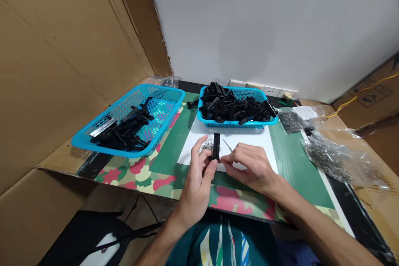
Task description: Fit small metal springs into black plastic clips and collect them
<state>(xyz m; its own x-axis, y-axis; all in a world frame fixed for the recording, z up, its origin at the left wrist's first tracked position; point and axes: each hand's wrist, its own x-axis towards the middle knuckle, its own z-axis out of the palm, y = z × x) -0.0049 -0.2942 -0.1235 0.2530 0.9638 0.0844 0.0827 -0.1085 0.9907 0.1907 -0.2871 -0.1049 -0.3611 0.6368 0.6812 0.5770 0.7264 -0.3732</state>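
My left hand (pixel 199 178) is closed around a narrow black plastic part (pixel 216 146), held upright over the white paper (pixel 187 149). The fingertips of my right hand (pixel 249 164) are pinched together at the part's lower right side. What they grip is too small to make out. A thin metal rod (pixel 227 145) shows just behind the right fingers; whether it lies on the paper or is tucked in that hand I cannot tell. Just behind the left fingers, a pile of small silvery pieces (pixel 208 144) is spread on the paper.
A blue basket (pixel 237 124) heaped with black parts (pixel 230 106) stands behind my hands. Another blue basket (pixel 170 122) at the left holds more black parts (pixel 124 131). Clear bags of small metal pieces (pixel 327 160) (pixel 289 121) lie at the right. Cardboard (pixel 68 50) walls the left side.
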